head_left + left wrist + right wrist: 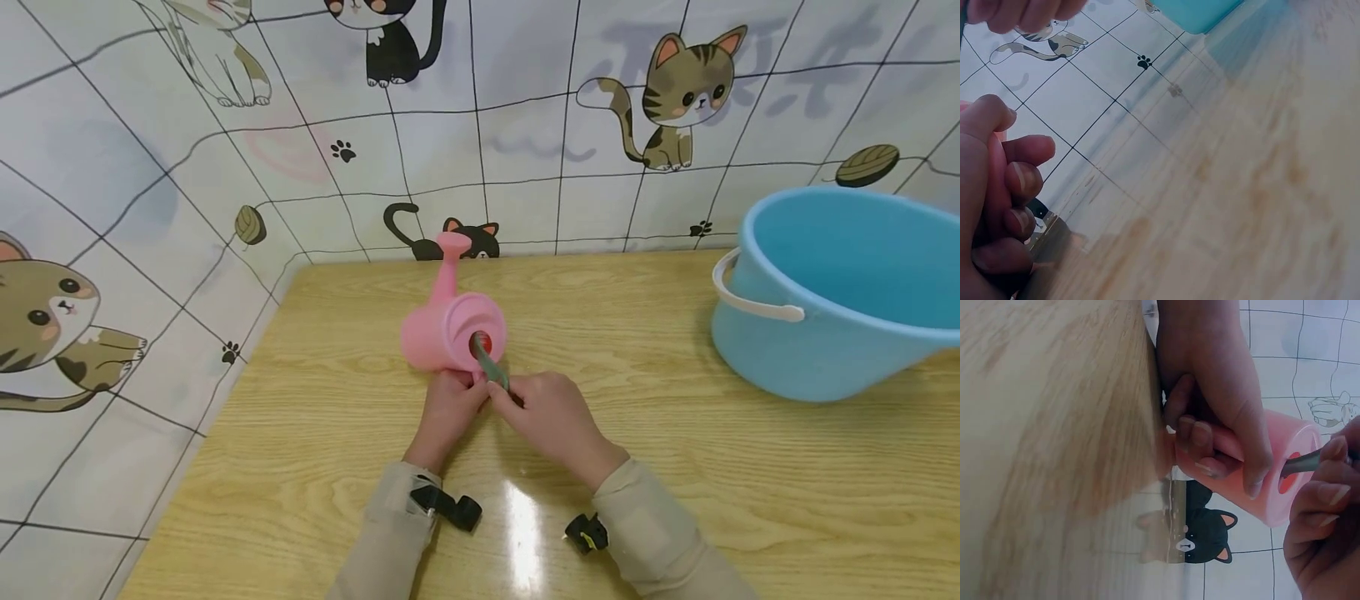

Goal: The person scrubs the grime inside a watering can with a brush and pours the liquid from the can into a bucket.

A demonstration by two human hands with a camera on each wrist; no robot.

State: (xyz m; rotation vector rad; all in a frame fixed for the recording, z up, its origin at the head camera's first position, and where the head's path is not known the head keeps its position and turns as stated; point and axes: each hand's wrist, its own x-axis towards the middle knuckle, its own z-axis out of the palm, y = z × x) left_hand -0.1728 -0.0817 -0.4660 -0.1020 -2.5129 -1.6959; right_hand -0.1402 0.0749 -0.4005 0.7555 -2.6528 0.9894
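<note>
A pink toy-like watering can stands on the table, its spout pointing to the back and its round top opening turned toward the right. My left hand grips its handle, fingers curled round it in the left wrist view. In my right hand is a slim grey-green tool, pinched between thumb and fingers. The tool's far end reaches into the can's opening, where its tip is hidden. Something round and red shows inside the opening beside the tool; in the right wrist view, red also shows around the tool.
A large light-blue bucket with a white handle stands on the right of the wood-grain table. Behind and to the left rises a wall covering with cat drawings and a grid. Small black cameras sit at both wrists.
</note>
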